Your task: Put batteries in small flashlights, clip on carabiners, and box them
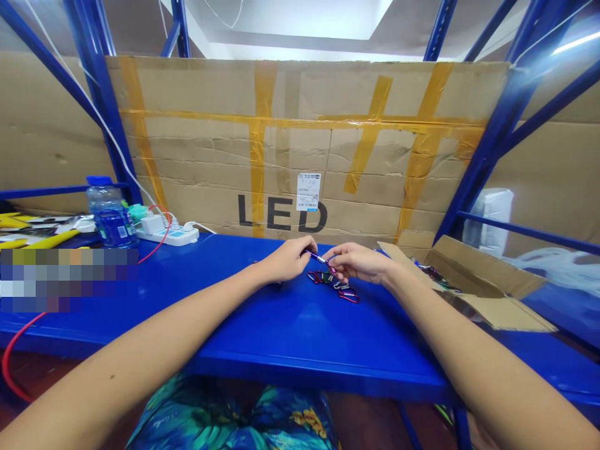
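shelf [281, 325]: glossy painted metal | cardboard [300, 150]: matt, rough | carabiners [349, 297]: shiny metal

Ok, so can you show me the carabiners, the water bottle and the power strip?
Carabiners [348, 297]: head view, on the red one at the front of the pile.
Water bottle [111, 220]: head view, on its middle.
Power strip [169, 235]: head view, on its top face.
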